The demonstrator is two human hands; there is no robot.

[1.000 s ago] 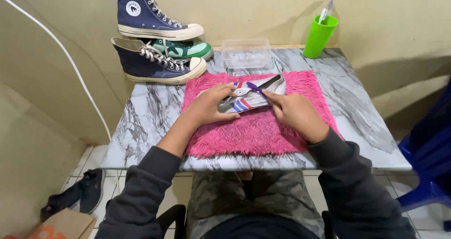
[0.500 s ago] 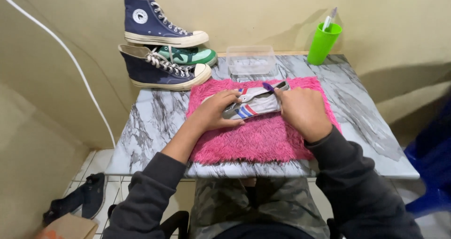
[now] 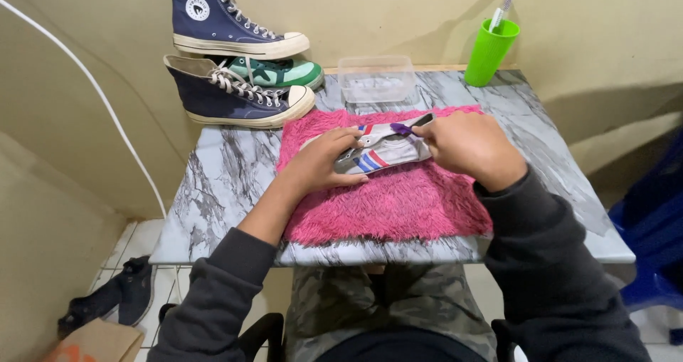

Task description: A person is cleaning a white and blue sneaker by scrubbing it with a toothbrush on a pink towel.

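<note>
Left hand (image 3: 318,164) pins the small white sneaker with red and blue stripes (image 3: 380,152) on the fluffy pink mat (image 3: 398,205); right hand (image 3: 473,147) pinches a purple-tipped brush (image 3: 400,128). Shoe looks light, floppy, best gripped at the sole.

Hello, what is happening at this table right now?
A person sits at a marble-pattern table with a small white shoe lying on a pink fluffy mat. The left hand presses the shoe down, while the right hand holds a purple brush against its top. More shoes, a clear box and a green cup stand behind.
</note>
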